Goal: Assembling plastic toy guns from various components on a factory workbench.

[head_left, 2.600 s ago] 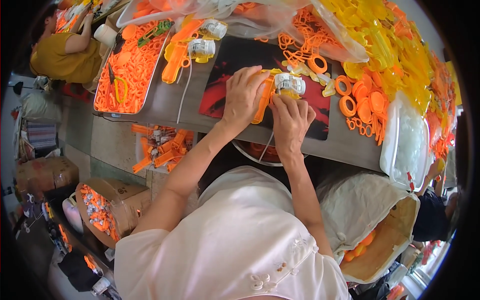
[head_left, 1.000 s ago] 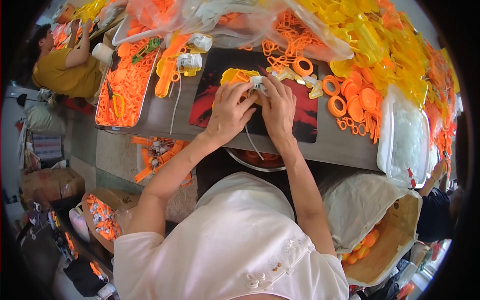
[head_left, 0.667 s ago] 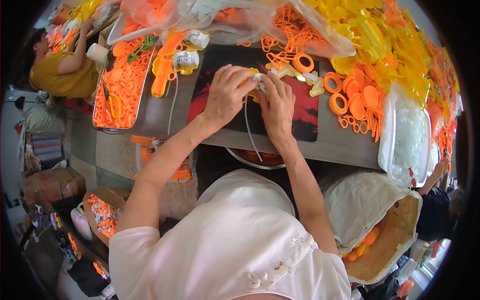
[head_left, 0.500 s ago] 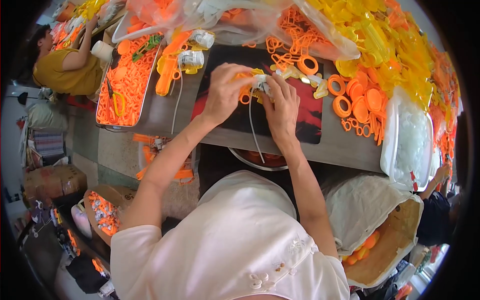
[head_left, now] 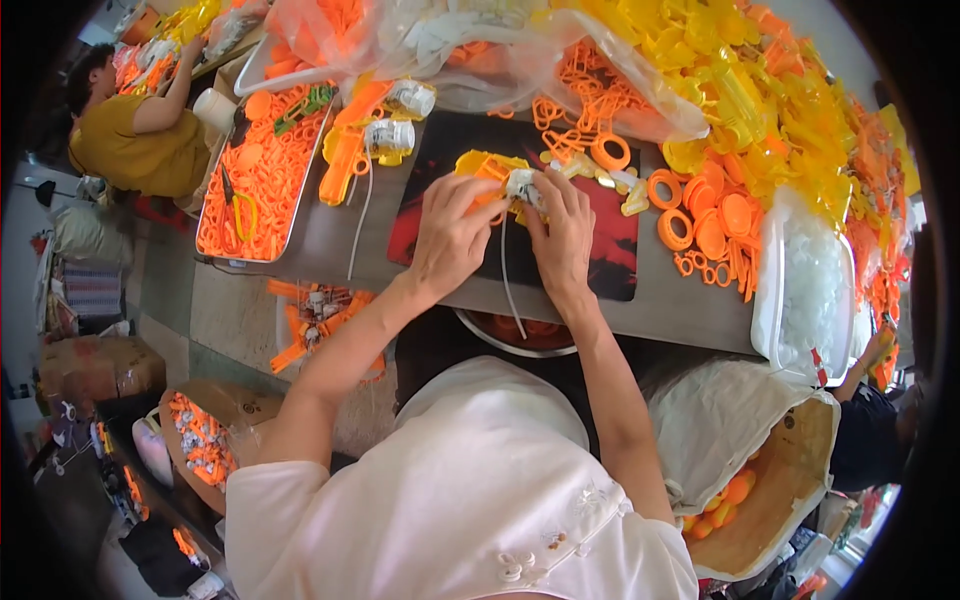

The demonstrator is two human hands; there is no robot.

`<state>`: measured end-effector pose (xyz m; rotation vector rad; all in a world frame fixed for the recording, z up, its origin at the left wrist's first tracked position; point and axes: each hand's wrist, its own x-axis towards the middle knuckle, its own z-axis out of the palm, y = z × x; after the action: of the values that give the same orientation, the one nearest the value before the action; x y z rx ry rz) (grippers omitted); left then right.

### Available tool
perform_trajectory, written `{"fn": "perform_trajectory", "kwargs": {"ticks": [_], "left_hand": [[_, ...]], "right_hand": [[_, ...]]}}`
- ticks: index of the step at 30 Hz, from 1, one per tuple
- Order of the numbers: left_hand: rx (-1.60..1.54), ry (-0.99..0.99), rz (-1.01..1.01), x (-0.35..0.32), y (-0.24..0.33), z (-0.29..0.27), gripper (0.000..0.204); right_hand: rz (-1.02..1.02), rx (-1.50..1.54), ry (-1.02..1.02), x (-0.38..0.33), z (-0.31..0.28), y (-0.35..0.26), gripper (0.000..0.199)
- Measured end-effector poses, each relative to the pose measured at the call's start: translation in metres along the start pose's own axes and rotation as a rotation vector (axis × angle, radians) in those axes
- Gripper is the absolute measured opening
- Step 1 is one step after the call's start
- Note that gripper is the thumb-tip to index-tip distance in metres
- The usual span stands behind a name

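Between my hands is a partly built orange-and-yellow plastic toy gun [head_left: 484, 163], with a white cylinder [head_left: 522, 187] at its right end and a thin white tube [head_left: 508, 272] hanging toward the table's front edge. My left hand [head_left: 455, 228] is closed on the near side of the orange body, fingers bunched near the cylinder. My right hand [head_left: 562, 225] grips the cylinder with thumb and fingers. Fingers hide part of the toy and their exact contact. Beneath lies a black-and-red mat [head_left: 610, 255]. Two similar orange toy guns [head_left: 345, 160] with white cylinders and tubes lie left of the mat.
Left stands a tray [head_left: 292, 228] of small orange parts with yellow-handled pliers [head_left: 235, 215]. Orange rings and discs [head_left: 708, 215] lie right, near a white bin [head_left: 768, 320] of clear pieces. Yellow parts [head_left: 740, 90] pile behind. A co-worker [head_left: 140, 140] sits far left.
My left hand has drawn nearer and lower, uncovering the toy's yellow far end. My right hand keeps its grip on the white cylinder. The whole view has shifted slightly.
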<state>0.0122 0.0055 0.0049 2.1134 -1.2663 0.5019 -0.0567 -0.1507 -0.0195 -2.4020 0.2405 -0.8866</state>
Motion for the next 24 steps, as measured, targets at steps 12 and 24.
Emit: {"fn": "perform_trajectory", "kwargs": {"ticks": [12,24], "left_hand": [[0.167,-0.117,-0.061,0.038,-0.04,0.029,0.058],[0.25,-0.063,0.106,0.064,-0.094,0.038,0.038]], "right_hand": [[0.013,0.088,0.109,0.039,0.032,0.006,0.054],[0.143,-0.121,0.658,0.098,-0.085,0.096,0.028]]}}
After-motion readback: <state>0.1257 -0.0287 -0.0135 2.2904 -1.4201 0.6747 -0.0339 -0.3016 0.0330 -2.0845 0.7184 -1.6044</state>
